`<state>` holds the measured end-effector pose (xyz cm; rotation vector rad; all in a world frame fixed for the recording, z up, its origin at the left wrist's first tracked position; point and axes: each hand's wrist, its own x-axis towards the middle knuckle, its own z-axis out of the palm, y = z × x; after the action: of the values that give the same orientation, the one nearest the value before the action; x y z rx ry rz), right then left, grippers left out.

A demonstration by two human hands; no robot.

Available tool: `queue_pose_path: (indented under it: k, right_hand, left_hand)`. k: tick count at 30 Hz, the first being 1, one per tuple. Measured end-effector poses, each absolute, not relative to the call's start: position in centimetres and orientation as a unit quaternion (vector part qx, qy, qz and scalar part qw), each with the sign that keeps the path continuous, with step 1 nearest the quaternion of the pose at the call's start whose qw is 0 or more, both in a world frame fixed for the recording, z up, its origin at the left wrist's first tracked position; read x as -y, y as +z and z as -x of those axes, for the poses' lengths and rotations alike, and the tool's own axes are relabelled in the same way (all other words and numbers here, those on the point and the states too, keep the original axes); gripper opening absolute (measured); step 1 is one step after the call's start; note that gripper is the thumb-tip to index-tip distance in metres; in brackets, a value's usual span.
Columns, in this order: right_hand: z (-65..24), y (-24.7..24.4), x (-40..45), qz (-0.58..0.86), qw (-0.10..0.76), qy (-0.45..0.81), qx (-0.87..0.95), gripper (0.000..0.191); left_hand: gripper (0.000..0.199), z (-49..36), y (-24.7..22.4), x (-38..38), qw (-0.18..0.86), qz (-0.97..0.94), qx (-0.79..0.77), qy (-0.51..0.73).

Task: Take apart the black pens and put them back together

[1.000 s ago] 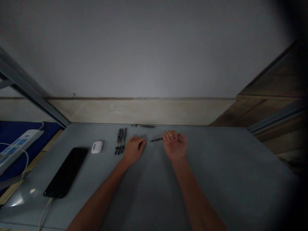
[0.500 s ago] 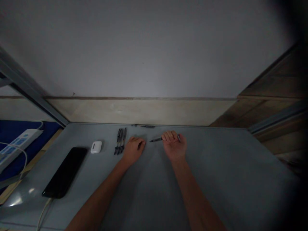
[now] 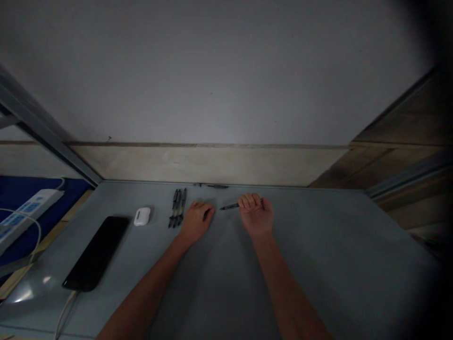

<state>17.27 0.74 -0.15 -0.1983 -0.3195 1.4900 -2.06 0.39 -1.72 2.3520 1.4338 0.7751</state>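
Dark grey, the slim pen [image 3: 229, 206] points left from the closed fingers of the right hand [image 3: 257, 215], which grips it above the grey flat counter [image 3: 318, 255]. A loosened grip could let it slip and roll. The left hand [image 3: 196, 219] is curled just left of its tip; whether it holds anything, one cannot tell. A leftward sweep of that hand could scatter the row of slender dark pens [image 3: 183, 200] just beside it. The thin dark piece [image 3: 217, 186] at the far edge could be nudged against the pale wall strip [image 3: 226, 165]. Farther left sit the white rounded earbud case [image 3: 142, 216] and black flat phone [image 3: 96, 255]; a tug on its pale cable [image 3: 63, 314] could drag it. The widest open room is to the right; the far edge leaves little.
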Motion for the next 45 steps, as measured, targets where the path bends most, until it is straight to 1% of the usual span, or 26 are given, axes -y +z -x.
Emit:
queue_pose_path:
  k: [18,23,32,37,45]
  right_hand:
    - [-17.34,-0.24,-0.67,0.092,0.719,0.67,0.16,0.041]
    - [-17.35,-0.1,-0.54,0.066,0.723,0.673,0.141,0.042]
    - [-17.35,-0.12,-0.72,0.074,0.717,0.679,0.14,0.043]
    - [-17.41,-0.1,-0.58,0.055,0.715,0.686,0.124,0.043]
    - [-17.38,-0.24,-0.66,0.061,0.717,0.682,0.132,0.041]
  left_hand:
    - [0.025,2.0,-1.53,-0.28,0.126,-0.815,-0.498,0.267]
    - [0.023,2.03,-1.54,-0.27,0.123,-0.815,-0.498,0.269]
    - [0.025,2.05,-1.69,-0.33,0.13,-0.817,-0.495,0.267]
    - [0.026,2.1,-1.81,-0.4,0.13,-0.818,-0.493,0.267]
    - [0.024,2.02,-1.37,-0.1,0.131,-0.816,-0.496,0.267]
